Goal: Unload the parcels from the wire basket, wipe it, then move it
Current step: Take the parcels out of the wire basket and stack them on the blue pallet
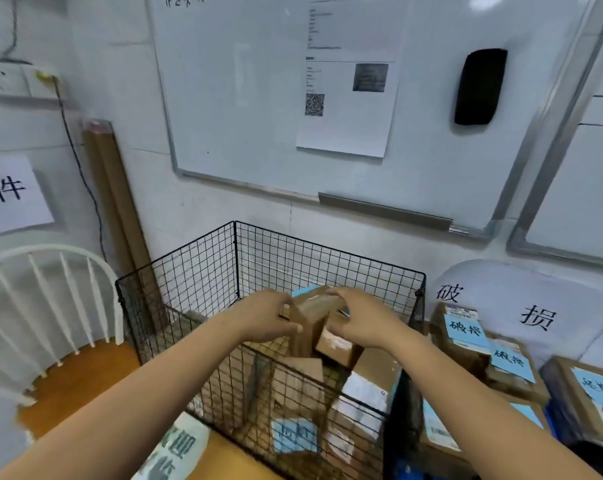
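Both hands grip one parcel (314,317) at frame centre, above the basket (203,271). Left hand (269,317) clasps its left side, right hand (359,317) its top.

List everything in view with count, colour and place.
wire basket: one, black, centre, by the wall.
held parcel: one, brown, above the basket.
parcels in basket: several, brown, some labelled.
parcels outside: several, brown with blue notes, right of basket.
chair: one, white back, orange seat, left.
whiteboards: two, white, on the wall.
eraser: one, black, on the larger whiteboard.
printed sheet: one, white, on that whiteboard.
left hand: one, bare, gripping the held parcel.
right hand: one, bare, gripping it too.
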